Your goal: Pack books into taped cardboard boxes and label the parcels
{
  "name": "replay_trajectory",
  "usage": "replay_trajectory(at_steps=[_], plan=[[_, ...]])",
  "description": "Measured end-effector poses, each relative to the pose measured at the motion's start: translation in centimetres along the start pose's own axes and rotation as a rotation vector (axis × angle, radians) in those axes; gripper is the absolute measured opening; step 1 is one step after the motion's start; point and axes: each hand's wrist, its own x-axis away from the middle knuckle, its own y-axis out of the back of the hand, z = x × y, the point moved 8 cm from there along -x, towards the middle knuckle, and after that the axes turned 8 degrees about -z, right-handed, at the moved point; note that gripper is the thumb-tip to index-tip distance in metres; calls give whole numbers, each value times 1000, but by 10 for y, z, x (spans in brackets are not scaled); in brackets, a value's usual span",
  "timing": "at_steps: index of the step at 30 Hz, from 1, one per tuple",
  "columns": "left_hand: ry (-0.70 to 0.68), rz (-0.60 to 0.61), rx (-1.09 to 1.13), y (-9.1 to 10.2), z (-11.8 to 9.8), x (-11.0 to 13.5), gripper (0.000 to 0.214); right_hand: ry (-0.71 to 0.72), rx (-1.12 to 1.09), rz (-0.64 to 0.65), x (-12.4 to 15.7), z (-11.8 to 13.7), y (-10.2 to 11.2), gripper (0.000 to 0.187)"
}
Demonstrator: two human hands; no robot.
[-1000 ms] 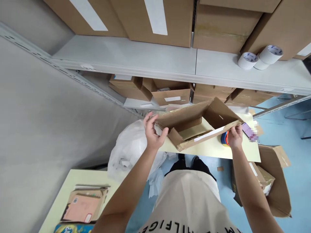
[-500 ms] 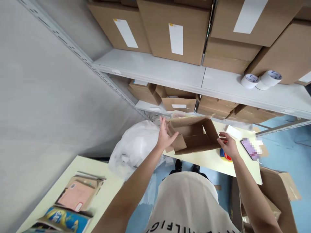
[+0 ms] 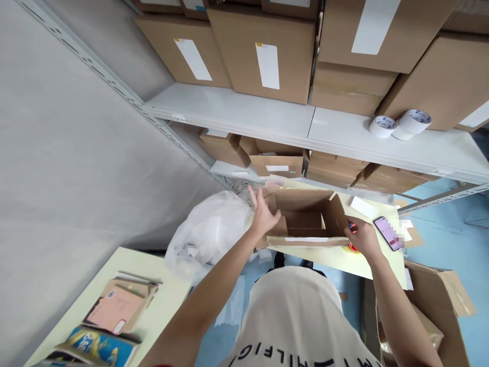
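An open brown cardboard box [image 3: 305, 216] stands on a pale yellow table [image 3: 336, 255] in front of me, its top flaps up. My left hand [image 3: 263, 214] rests against the box's left end, fingers stretched out flat along the flap. At the box's right end my right hand [image 3: 361, 235] has its fingers curled round the near right corner. A red and blue tape roll [image 3: 349, 248] lies half hidden under that hand.
A phone [image 3: 385, 232] and a white paper slip [image 3: 362, 206] lie on the table to the right. A white plastic bag [image 3: 208, 232] sits left of the box. Grey shelves [image 3: 267, 109] hold cartons and white tape rolls [image 3: 401, 122]. Another table [image 3: 153, 311] at lower left carries packages. A large open carton [image 3: 439, 300] stands on the floor at right.
The box was held tilted and flattened above the table; now it stands squared up on the table. My left hand opened flat against its left end, and my right hand moved to the right corner.
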Motion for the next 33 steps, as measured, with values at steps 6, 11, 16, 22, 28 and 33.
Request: replay_trajectory(at_steps=[6, 11, 16, 22, 28, 33], plan=[[53, 164, -77, 13, 19, 17, 57, -79, -123, 192, 0, -8, -14, 22], [-97, 728, -138, 5, 12, 50, 56, -23, 0, 289, -4, 1, -34, 16], [-196, 964, -168, 2, 15, 69, 69, -42, 76, 416, -4, 9, -63, 26], [-273, 964, -82, 10, 30, 81, 131, 193, -89, 531, 14, -12, -65, 46], [-374, 872, -92, 21, 40, 87, 138, 158, -66, 665, 46, -60, -61, 83], [-234, 655, -25, 14, 48, 78, 65, 121, -173, 563, 40, -56, -64, 67]])
